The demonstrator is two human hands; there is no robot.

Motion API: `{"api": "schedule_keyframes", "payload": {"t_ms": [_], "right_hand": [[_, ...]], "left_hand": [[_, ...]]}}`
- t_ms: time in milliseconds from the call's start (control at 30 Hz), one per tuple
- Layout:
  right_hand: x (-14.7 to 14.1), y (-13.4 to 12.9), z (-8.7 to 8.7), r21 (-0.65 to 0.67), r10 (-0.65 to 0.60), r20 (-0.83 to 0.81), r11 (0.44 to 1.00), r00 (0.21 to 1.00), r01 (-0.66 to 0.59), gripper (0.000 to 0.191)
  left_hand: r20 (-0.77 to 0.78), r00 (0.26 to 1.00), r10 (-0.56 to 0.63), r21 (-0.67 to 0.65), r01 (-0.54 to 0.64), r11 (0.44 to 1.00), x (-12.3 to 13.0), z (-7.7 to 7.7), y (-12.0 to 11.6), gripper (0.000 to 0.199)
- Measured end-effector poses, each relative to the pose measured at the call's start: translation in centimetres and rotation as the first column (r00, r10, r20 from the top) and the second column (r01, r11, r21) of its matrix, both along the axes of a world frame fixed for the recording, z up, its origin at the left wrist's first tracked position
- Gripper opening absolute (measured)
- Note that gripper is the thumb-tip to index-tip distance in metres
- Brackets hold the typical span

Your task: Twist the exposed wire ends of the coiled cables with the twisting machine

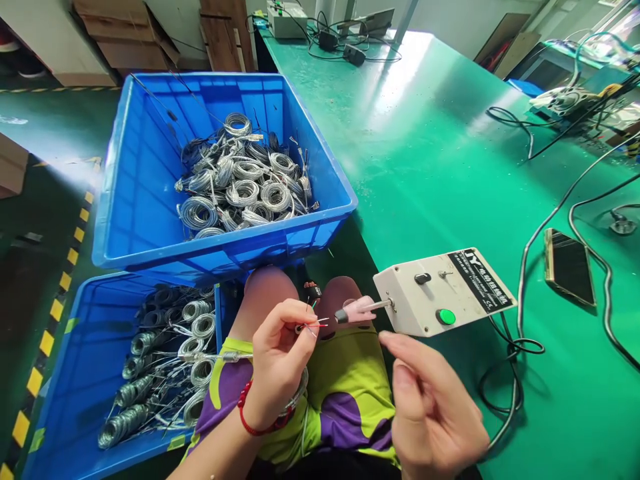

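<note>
Above the lap, my left hand (283, 353) pinches the split end of a cable, whose thin wires (321, 323) in red, white, black and green fan out past the fingertips. A coil of the clear cable (299, 393) hangs partly hidden behind that wrist. Just right of the wire tips is the dark tip of a spindle (357, 311) on a white machine box (420, 293) with a green button and a black knob. My right hand (433, 407) is below the box, fingers curled with index and thumb apart, nothing visible between them.
A large blue bin (225, 243) of coiled cables stands at upper left, with a second blue bin (55, 400) of coils below it. On the green table (450, 180) lie a phone (570, 267) and loose black cables (523, 320). Adapters (354, 55) sit at the far end.
</note>
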State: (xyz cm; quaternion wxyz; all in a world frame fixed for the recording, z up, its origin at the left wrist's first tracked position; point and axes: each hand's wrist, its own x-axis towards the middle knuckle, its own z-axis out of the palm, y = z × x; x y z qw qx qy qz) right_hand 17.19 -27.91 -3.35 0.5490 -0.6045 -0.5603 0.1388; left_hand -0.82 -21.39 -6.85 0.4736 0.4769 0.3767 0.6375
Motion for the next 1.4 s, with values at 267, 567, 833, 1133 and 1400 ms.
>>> {"api": "schedule_keyframes", "payload": {"t_ms": [267,567,833,1133,1400], "right_hand": [[-3.9,2.1,0.3,-0.303,0.175,-0.414,0.899,0.893,-0.317,0.013],[-4.9,2.8,-0.2,-0.239,0.116,-0.764,0.862,0.635,-0.446,0.009],[-4.6,2.9,-0.2,-0.236,0.144,-0.718,0.87,0.681,-0.433,0.014],[-4.5,3.2,-0.2,-0.209,0.17,-0.7,0.88,0.693,-0.427,0.009],[-4.3,2.5,-0.7,-0.273,0.102,-0.44,0.931,0.892,-0.241,0.029]], "left_hand": [[0.021,0.999,-0.044,0.112,0.042,0.993,-0.3,0.6,-0.5,0.011],[0.028,0.991,-0.128,0.127,0.123,0.984,-0.6,0.0,-0.8,0.006],[-0.041,0.97,-0.24,0.078,0.243,0.967,-1.2,0.3,-0.9,0.016],[0.001,0.958,-0.287,0.073,0.287,0.955,-1.3,0.5,-0.8,0.019],[0.061,0.979,-0.197,0.07,0.192,0.979,-1.2,0.0,-0.7,0.012]]}}
